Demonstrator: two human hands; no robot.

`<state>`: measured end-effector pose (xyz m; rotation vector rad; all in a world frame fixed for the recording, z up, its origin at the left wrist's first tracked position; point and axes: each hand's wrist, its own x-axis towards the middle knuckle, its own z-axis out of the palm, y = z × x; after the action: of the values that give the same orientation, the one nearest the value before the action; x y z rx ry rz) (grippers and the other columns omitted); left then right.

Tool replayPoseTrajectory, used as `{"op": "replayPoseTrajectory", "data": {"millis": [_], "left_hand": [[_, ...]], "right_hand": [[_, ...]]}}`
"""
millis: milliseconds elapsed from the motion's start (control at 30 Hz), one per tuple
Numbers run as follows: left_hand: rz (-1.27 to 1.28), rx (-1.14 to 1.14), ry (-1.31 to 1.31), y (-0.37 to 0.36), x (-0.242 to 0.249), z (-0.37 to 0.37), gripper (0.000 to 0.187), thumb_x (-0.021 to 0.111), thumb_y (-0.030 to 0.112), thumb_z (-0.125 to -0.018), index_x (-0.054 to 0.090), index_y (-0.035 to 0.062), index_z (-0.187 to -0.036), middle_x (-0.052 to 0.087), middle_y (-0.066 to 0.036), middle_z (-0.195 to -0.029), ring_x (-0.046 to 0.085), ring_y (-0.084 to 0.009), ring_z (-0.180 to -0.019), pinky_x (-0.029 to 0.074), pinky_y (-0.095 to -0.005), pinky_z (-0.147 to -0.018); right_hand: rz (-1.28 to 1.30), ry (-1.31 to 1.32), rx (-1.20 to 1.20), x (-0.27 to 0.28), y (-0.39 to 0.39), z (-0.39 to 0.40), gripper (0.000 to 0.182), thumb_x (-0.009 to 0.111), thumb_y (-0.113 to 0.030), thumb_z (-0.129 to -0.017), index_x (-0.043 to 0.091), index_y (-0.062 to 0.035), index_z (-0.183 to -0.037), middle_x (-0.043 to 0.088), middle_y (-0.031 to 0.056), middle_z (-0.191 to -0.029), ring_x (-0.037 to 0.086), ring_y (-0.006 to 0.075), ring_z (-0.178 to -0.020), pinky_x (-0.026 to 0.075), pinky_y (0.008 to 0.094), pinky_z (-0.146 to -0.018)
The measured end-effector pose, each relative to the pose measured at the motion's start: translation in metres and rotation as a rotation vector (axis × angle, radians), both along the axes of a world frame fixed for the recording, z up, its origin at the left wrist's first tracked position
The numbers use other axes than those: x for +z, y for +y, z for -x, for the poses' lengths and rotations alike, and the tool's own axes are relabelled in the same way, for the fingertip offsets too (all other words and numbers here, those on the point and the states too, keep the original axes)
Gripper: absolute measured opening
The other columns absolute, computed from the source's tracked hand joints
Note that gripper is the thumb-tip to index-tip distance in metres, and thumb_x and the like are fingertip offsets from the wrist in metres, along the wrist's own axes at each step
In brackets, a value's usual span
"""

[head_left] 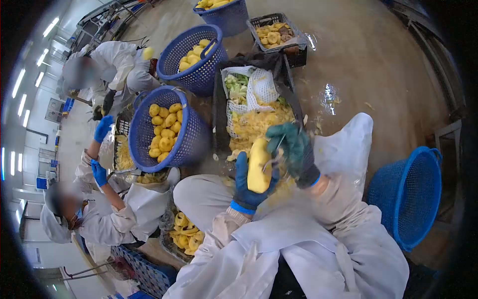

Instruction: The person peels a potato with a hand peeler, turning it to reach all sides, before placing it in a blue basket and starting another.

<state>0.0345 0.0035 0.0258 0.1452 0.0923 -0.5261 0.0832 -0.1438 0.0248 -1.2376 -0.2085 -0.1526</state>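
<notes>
My left hand (250, 187), in a blue glove, is wrapped around the lower part of a long, smooth yellow vegetable (259, 167), which stands tilted upright in front of my lap. Close to its right side is my right hand (294, 149), in a green glove, with the fingers closed around a thin metal peeler (280, 142) that is mostly hidden. A pale strip of peel (269, 163) hangs by the vegetable. Just beyond my hands lies a heap of yellow peelings (254, 124) in a black-lined crate (219, 109), with white netting (262, 85) and green scraps behind.
A blue basket of yellow vegetables (191, 130) stands ahead on the left, with another blue basket (172, 47) behind it. To my right is a blue basket (406, 199). A crate of yellow offcuts (273, 35) is farther back. Two people (107, 219) sit at left.
</notes>
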Motion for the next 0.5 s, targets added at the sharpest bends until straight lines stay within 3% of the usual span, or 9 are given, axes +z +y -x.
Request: {"op": "replayPoseTrajectory", "data": {"millis": [33, 67, 100, 133, 200, 300, 400, 467, 500], "left_hand": [[-0.349, 0.048, -0.146, 0.003, -0.01, 0.003, 0.053, 0.042, 0.04, -0.095, 0.038, 0.0075, -0.136, 0.051, -0.01, -0.126, 0.054, -0.0229, -0.106, 0.045, -0.0338, -0.091], [-0.697, 0.095, -0.293, 0.007, -0.019, 0.007, 0.051, 0.044, 0.037, -0.095, 0.038, 0.0069, -0.135, 0.052, -0.01, -0.126, 0.054, -0.0231, -0.106, 0.045, -0.0339, -0.091], [-0.647, 0.038, -0.24, 0.01, -0.028, 0.009, 0.049, 0.046, 0.035, -0.094, 0.04, 0.0068, -0.134, 0.053, -0.01, -0.124, 0.054, -0.0232, -0.106, 0.045, -0.0352, -0.091], [-0.598, -0.018, -0.183, 0.013, -0.037, 0.011, 0.047, 0.047, 0.032, -0.094, 0.041, 0.0067, -0.133, 0.054, -0.011, -0.123, 0.054, -0.0233, -0.106, 0.045, -0.0365, -0.091], [-0.407, -0.094, -0.049, 0.011, -0.029, 0.014, 0.046, 0.046, 0.033, -0.093, 0.042, 0.0076, -0.132, 0.055, -0.011, -0.121, 0.055, -0.023, -0.104, 0.044, -0.0389, -0.091], [-0.128, -0.092, 0.08, 0.003, 0.003, 0.003, 0.052, 0.042, 0.044, -0.094, 0.043, 0.0098, -0.134, 0.054, -0.012, -0.123, 0.056, -0.0233, -0.104, 0.045, -0.0403, -0.091], [0.038, -0.066, 0.09, 0.003, -0.004, -0.002, 0.058, 0.045, 0.048, -0.093, 0.041, 0.008, -0.134, 0.051, -0.013, -0.127, 0.054, -0.0265, -0.11, 0.046, -0.0384, -0.093], [-0.718, 0.014, -0.043, 0.011, -0.043, 0.005, 0.051, 0.044, 0.043, -0.093, 0.044, 0.0095, -0.132, 0.054, -0.012, -0.121, 0.056, -0.0238, -0.103, 0.046, -0.0393, -0.092], [-0.615, 0.018, -0.06, 0.006, -0.026, 0.005, 0.049, 0.046, 0.042, -0.092, 0.046, 0.0091, -0.129, 0.055, -0.012, -0.118, 0.056, -0.0245, -0.102, 0.046, -0.0395, -0.092]], "right_hand": [[0.262, -0.239, -0.025, -0.005, 0.008, 0.006, 0.031, 0.056, -0.03, -0.091, 0.06, -0.0004, -0.1, 0.062, 0.0062, -0.088, 0.062, 0.0168, -0.078, 0.048, 0.0301, -0.076], [0.234, -0.25, -0.007, -0.006, 0.01, 0.005, 0.03, 0.058, -0.028, -0.089, 0.06, -0.0006, -0.101, 0.062, 0.006, -0.088, 0.062, 0.0163, -0.078, 0.048, 0.03, -0.076], [0.207, -0.262, 0.011, -0.007, 0.013, 0.005, 0.028, 0.061, -0.026, -0.088, 0.059, -0.0009, -0.101, 0.061, 0.0059, -0.088, 0.061, 0.0159, -0.078, 0.048, 0.0298, -0.077], [-0.111, -0.044, 0.073, -0.006, 0.011, -0.004, 0.027, 0.062, -0.024, -0.086, 0.059, -0.0017, -0.101, 0.062, 0.0063, -0.088, 0.062, 0.0164, -0.078, 0.049, 0.0305, -0.076], [0.381, -0.165, -0.211, 0.0, -0.007, -0.027, 0.024, 0.06, -0.024, -0.088, 0.058, -0.0031, -0.1, 0.063, 0.0081, -0.089, 0.062, 0.0183, -0.078, 0.05, 0.0326, -0.074], [-0.318, 0.224, -0.216, -0.003, -0.018, -0.043, 0.025, 0.054, -0.025, -0.092, 0.058, -0.0017, -0.097, 0.063, 0.0086, -0.09, 0.062, 0.0184, -0.077, 0.05, 0.0332, -0.073], [0.065, -0.107, -0.031, 0.0, 0.005, 0.005, 0.028, 0.049, -0.027, -0.094, 0.058, -0.0008, -0.097, 0.063, 0.0086, -0.088, 0.062, 0.0164, -0.079, 0.05, 0.0312, -0.074], [0.132, -0.087, 0.067, 0.008, 0.012, 0.014, 0.029, 0.048, -0.027, -0.095, 0.059, -0.0002, -0.098, 0.063, 0.0084, -0.087, 0.062, 0.0156, -0.079, 0.05, 0.0302, -0.075], [0.071, 0.047, 0.11, 0.013, 0.012, 0.011, 0.029, 0.047, -0.027, -0.096, 0.059, 0.0, -0.099, 0.063, 0.0082, -0.087, 0.062, 0.0154, -0.078, 0.05, 0.0299, -0.075]]}}
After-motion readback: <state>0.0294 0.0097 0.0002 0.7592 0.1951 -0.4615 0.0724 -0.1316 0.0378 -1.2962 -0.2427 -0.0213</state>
